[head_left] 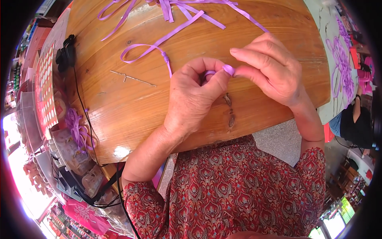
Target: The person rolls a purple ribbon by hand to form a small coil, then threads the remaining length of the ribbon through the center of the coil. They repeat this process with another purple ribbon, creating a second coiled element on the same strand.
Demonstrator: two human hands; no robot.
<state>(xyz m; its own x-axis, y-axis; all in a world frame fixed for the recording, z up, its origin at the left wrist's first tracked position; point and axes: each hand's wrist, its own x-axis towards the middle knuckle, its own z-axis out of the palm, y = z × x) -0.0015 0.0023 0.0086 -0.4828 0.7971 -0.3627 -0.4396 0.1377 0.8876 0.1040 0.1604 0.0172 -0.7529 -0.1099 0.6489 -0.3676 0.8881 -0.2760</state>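
Note:
Both hands meet over a wooden table, working a purple ribbon. My left hand is curled, with the ribbon wound around a fingertip. My right hand pinches a small folded loop of the ribbon between thumb and forefinger, right against the left thumb. The same ribbon trails left from my left hand past a knot into a loose loop on the table, then runs toward the far edge.
More purple ribbon strips lie at the table's far edge. A thin metal wire piece rests left of my hands. A black device with a cable sits at the left edge, beside clear boxes and a purple ribbon flower.

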